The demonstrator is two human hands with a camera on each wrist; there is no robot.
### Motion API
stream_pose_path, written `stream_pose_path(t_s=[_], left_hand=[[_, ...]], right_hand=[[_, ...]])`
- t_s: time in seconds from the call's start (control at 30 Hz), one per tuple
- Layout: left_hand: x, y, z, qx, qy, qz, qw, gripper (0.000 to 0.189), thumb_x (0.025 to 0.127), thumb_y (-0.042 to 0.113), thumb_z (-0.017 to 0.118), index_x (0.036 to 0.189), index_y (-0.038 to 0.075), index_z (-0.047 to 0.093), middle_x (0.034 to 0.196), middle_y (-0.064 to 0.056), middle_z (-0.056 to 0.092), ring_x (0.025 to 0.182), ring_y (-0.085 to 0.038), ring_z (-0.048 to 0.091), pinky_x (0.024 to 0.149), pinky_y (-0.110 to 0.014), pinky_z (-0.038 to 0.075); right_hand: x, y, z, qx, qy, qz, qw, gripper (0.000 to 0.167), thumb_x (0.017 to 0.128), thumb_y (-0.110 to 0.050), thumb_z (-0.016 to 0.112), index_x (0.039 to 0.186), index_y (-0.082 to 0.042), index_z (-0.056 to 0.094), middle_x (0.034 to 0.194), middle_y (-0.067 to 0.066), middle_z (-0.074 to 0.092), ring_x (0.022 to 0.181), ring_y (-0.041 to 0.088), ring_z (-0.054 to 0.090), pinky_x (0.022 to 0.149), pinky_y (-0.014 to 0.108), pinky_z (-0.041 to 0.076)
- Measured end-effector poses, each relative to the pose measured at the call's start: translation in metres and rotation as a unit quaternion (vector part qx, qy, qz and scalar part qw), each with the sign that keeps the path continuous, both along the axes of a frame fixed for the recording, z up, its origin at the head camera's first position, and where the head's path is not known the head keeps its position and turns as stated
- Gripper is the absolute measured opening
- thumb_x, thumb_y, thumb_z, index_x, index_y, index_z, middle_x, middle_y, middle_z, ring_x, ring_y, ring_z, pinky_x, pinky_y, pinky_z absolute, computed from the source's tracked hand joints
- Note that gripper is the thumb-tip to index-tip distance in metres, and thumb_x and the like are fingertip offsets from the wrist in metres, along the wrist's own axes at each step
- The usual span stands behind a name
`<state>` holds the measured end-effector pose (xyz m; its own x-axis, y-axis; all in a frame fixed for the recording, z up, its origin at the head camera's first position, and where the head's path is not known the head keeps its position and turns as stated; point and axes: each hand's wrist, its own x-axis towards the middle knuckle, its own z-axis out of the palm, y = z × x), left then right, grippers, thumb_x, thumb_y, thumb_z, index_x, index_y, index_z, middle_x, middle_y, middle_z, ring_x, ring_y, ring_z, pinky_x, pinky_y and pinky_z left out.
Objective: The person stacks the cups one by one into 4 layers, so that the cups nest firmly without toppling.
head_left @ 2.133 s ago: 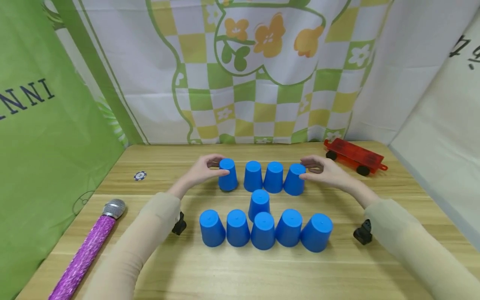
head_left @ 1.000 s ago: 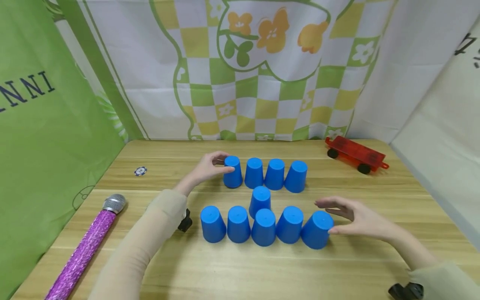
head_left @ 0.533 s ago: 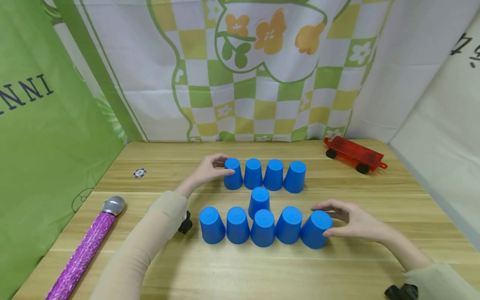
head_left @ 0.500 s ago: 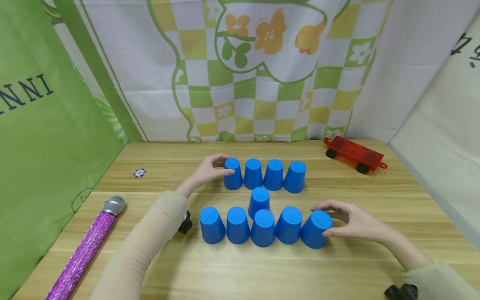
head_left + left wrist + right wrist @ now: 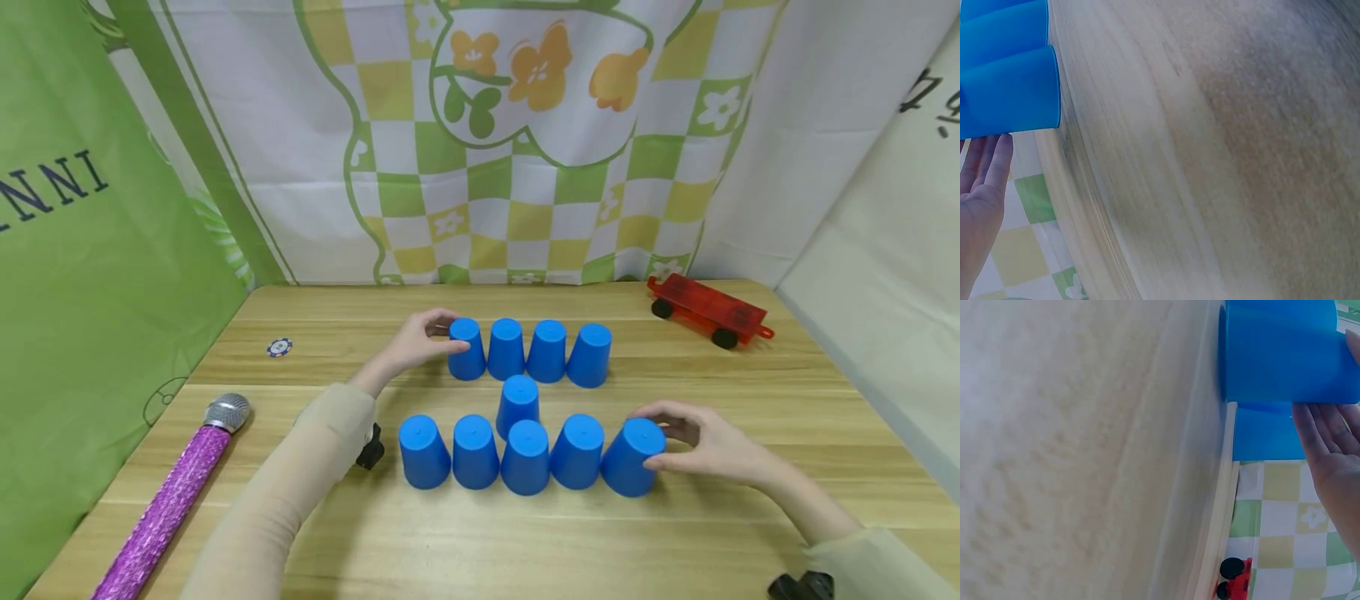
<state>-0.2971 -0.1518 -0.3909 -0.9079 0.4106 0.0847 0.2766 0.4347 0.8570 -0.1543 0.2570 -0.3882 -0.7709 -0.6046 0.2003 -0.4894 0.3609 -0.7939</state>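
Upside-down blue cups stand in two rows, with a single blue cup (image 5: 518,408) between them. At the left end of the back row, my left hand (image 5: 416,342) grips a blue cup (image 5: 469,360) between thumb and fingers. In the left wrist view the fingers lie along that cup's side (image 5: 1010,94). My right hand (image 5: 708,442) holds the rightmost blue cup (image 5: 628,462) of the front row, thumb on the near side and fingers behind. The right wrist view shows this cup (image 5: 1285,362) on the table with fingers against it.
A purple glitter microphone (image 5: 176,483) lies on the left of the wooden table (image 5: 480,542). Behind it is a poker chip (image 5: 280,347). A red toy wagon (image 5: 708,308) stands at the back right. A checkered curtain (image 5: 525,200) hangs behind the table.
My left hand has slid its cup rightward, up beside the back row. My right hand has left the back row's right end and come forward to the front row's rightmost cup.
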Motion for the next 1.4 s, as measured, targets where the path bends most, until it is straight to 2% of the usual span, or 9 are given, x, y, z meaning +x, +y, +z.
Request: stream_pose_path(t_s=[0.3,0.57,0.8,0.93,1.03,1.13,1.27,1.4], left_hand=[[0.0,-0.002,0.0,-0.002,-0.013,-0.004,0.9999,0.052,0.083,0.02,0.072,0.128,0.004,0.052,0.127,-0.015,0.057,0.12,-0.03,0.053,0.105,-0.043,0.043],[0.0,-0.009,-0.007,0.014,-0.017,-0.021,0.9995,0.053,0.084,0.018,0.071,0.132,0.006,0.05,0.13,-0.014,0.056,0.121,-0.03,0.053,0.105,-0.045,0.042],[0.003,-0.019,-0.008,0.006,-0.025,-0.017,0.9995,0.056,0.086,0.023,0.07,0.135,0.006,0.048,0.132,-0.014,0.055,0.122,-0.029,0.053,0.103,-0.042,0.045],[0.006,-0.029,-0.006,0.016,-0.025,-0.012,0.9995,0.056,0.086,0.019,0.069,0.135,0.001,0.047,0.134,-0.02,0.052,0.124,-0.034,0.051,0.103,-0.044,0.045],[0.009,-0.038,-0.006,0.017,-0.022,-0.002,0.9996,0.056,0.087,0.02,0.068,0.135,0.001,0.047,0.135,-0.022,0.051,0.124,-0.034,0.051,0.103,-0.045,0.044],[0.014,-0.047,-0.005,0.013,-0.02,0.012,0.9996,0.056,0.087,0.024,0.068,0.135,0.003,0.048,0.135,-0.022,0.051,0.124,-0.033,0.051,0.104,-0.045,0.044],[0.025,-0.06,-0.002,0.023,-0.017,0.027,0.9992,0.055,0.087,0.025,0.068,0.134,0.004,0.049,0.135,-0.021,0.051,0.124,-0.034,0.051,0.102,-0.044,0.045],[0.037,-0.07,0.002,0.025,0.003,0.034,0.9991,0.051,0.089,0.026,0.066,0.132,0.004,0.05,0.133,-0.02,0.053,0.123,-0.033,0.052,0.1,-0.043,0.047]], right_hand=[[-0.004,0.006,0.008,-0.003,0.029,-0.019,0.9994,0.042,0.077,0.003,0.072,0.116,0.007,0.056,0.111,-0.024,0.058,0.103,-0.008,0.057,0.086,0.008,0.048],[-0.011,0.014,0.029,0.006,0.042,-0.05,0.9979,0.043,0.077,0.004,0.072,0.117,0.006,0.056,0.11,-0.023,0.059,0.101,-0.007,0.059,0.087,0.006,0.046],[-0.028,0.02,0.055,0.037,0.052,-0.116,0.9912,0.042,0.081,-0.002,0.071,0.121,0.0,0.057,0.106,-0.024,0.06,0.097,-0.01,0.059,0.081,0.006,0.047],[-0.041,0.016,0.067,0.036,0.059,-0.134,0.9885,0.041,0.084,-0.005,0.069,0.123,-0.001,0.055,0.107,-0.022,0.059,0.095,-0.01,0.06,0.079,0.007,0.049],[-0.049,0.011,0.074,0.034,0.062,-0.147,0.9867,0.042,0.085,-0.008,0.069,0.124,-0.003,0.055,0.106,-0.022,0.058,0.095,-0.011,0.059,0.078,0.006,0.048],[-0.056,0.002,0.079,0.04,0.059,-0.16,0.9845,0.043,0.086,-0.013,0.068,0.125,-0.005,0.055,0.108,-0.016,0.059,0.095,-0.012,0.057,0.078,0.006,0.048],[-0.067,-0.01,0.084,0.045,0.04,-0.181,0.9816,0.045,0.088,-0.022,0.066,0.128,-0.007,0.053,0.116,0.002,0.058,0.096,-0.01,0.056,0.078,0.007,0.048],[-0.076,-0.021,0.088,0.044,0.02,-0.204,0.9778,0.048,0.09,-0.028,0.064,0.131,-0.008,0.051,0.126,0.012,0.055,0.108,0.009,0.059,0.083,0.01,0.05]])
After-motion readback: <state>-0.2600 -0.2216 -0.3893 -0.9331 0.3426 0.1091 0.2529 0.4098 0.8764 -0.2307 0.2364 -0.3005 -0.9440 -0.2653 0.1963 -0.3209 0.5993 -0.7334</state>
